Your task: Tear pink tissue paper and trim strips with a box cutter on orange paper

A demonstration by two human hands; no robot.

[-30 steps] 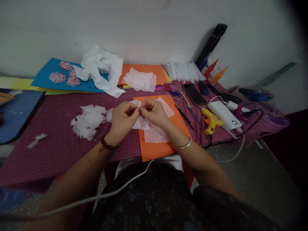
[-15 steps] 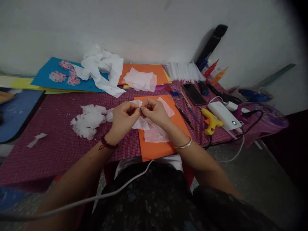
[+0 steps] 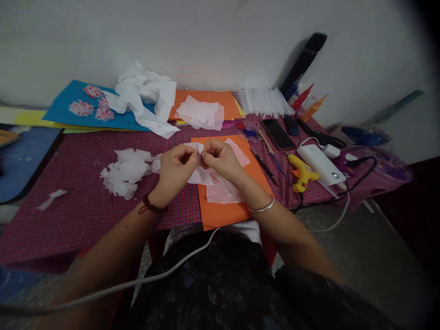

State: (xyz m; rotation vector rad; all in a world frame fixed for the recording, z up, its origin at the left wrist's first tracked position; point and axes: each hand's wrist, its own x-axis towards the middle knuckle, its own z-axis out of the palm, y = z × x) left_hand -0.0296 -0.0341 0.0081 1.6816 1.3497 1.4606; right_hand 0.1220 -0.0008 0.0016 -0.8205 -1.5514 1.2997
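Observation:
My left hand (image 3: 178, 168) and my right hand (image 3: 222, 159) meet over an orange sheet (image 3: 220, 217), thumbs and forefingers pinched close together. Between them is a piece of thin white tissue paper (image 3: 199, 176), gripped by both hands; its upper part is partly hidden behind the fingers. Pale pink tissue pieces (image 3: 223, 193) lie on the orange sheet, under and beside my right hand. To the left of my left hand sits a heap of crumpled white tissue (image 3: 125, 174) on the checked tablecloth (image 3: 85, 206).
Along the wall lie a blue sheet (image 3: 62, 107) with pink-speckled paper flowers (image 3: 81, 108), bunched white tissue (image 3: 144, 91) and stacked pink tissue (image 3: 200, 113). At right are a phone (image 3: 277, 134), a yellow glue gun (image 3: 302, 173), a white power strip (image 3: 319, 163) and cables.
My fingertips have drawn slightly apart, with the left ones shifting a little left. Both hands keep their pinch on the white tissue; everything else stays in place.

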